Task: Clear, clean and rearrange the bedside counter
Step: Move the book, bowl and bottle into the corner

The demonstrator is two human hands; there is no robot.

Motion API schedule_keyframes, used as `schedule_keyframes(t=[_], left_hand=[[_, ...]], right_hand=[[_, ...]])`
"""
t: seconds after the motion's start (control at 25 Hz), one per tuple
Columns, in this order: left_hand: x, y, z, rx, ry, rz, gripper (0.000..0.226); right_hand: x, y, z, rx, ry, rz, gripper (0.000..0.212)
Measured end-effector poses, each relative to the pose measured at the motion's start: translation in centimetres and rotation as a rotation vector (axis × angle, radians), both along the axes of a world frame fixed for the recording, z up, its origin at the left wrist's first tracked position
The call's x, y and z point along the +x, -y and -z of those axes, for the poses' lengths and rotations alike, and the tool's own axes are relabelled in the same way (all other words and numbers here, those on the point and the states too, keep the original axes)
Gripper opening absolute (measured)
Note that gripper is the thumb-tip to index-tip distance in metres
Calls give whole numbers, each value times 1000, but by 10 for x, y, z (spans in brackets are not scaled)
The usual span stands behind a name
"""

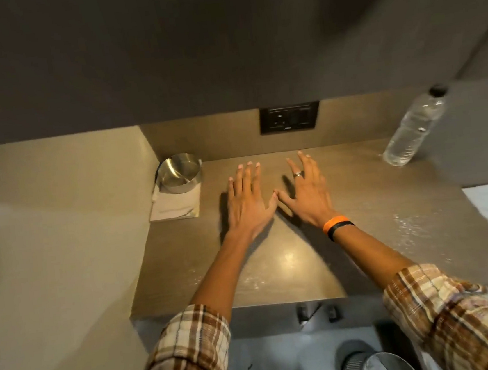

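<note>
While both hands, left hand (pixel 248 198) and right hand (pixel 306 191), lie spread flat and empty on the surface (pixel 375 200), thumbs seemingly touching: steel bowl (pixel 179 172) on napkin (pixel 175 208), left; water bottle (pixel 414 129), right.

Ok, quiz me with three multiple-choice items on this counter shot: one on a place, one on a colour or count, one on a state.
1. Where does the metal bowl stand?
A. back-left corner, on a folded napkin
B. front-right edge
C. on the floor

2. What colour is the wider band on the right wrist?
A. green
B. orange
C. white

3. How are the left hand and right hand?
A. gripping the water bottle
B. clenched in fists
C. open and flat, fingers spread over the counter

Answers: 1 A, the bowl sits on the napkin by the corner walls; 2 B, orange beside a thinner black band; 3 C, both palms face down, holding nothing.
</note>
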State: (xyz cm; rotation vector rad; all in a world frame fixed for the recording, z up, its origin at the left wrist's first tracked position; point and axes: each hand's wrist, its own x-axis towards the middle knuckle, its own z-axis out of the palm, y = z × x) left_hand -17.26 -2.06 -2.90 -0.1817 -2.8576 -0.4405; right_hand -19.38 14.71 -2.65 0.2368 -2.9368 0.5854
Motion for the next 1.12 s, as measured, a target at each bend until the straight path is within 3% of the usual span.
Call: schedule_keyframes(t=[0.32,0.4,0.48,0.6,0.72,0.88,1.12], left_hand=[[-41,-222,-37,18,115,379,87],[-56,-258,-54,91,166,399,89],[-71,-282,-65,285,268,363,89],[-86,-306,-67,483,303,326,71],[-84,-303,-62,625,238,315,53],[-60,-255,-56,790,53,284,52],[-36,-90,-45,784,36,-59,69]], right_hand=[[10,-213,-32,-218,-202,364,65],[-9,-245,-42,-454,-142,494,63],[-27,-261,-48,-626,-37,484,58],[-45,-270,-50,-636,97,360,40],[-50,-265,-51,-654,88,366,34],[-43,-222,-52,-609,99,305,11],[-28,-48,-54,-672,73,-3,42]])
